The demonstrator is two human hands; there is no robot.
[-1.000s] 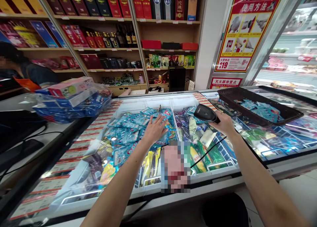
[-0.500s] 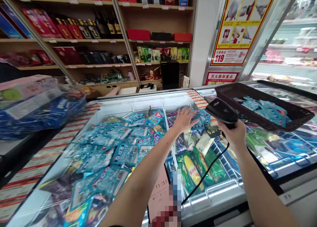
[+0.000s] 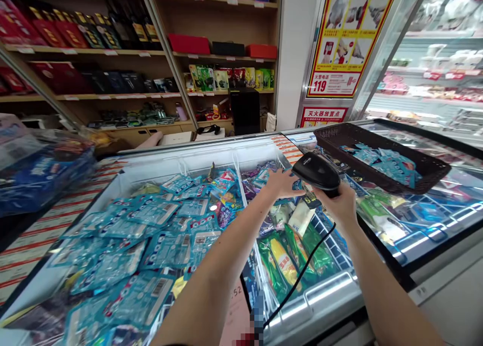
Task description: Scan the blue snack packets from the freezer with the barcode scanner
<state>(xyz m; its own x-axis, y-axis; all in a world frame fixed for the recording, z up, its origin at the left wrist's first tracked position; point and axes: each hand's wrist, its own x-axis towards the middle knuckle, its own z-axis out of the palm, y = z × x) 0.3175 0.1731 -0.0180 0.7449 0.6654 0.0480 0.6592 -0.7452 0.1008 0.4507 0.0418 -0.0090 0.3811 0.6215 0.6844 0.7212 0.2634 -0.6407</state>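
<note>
My right hand (image 3: 342, 203) is wrapped around the handle of a black barcode scanner (image 3: 317, 170), whose cable (image 3: 311, 258) runs down toward the bottom middle. Just left of the scanner head is my left hand (image 3: 281, 184), its fingers apart over the packets in the freezer's right section; some fingertips are partly hidden by the scanner. Blue packets (image 3: 168, 248) with barcodes lie heaped in the left section. Below my hands are green corn-pictured packs (image 3: 285, 260). A phone (image 3: 237, 310) with a pink screen shows partly beside my left forearm.
On the freezer's right side rests a dark basket (image 3: 430, 181) holding more blue packets (image 3: 392, 164). Large plastic-wrapped packages (image 3: 41, 169) stand at the left edge. A white divider (image 3: 240, 177) separates the sections. Shelves (image 3: 222, 56) of boxes and bottles line the back.
The view has shifted right, and the scanner and my left hand are now closer together. In my right hand, the scanner has come nearer the left fingers.
</note>
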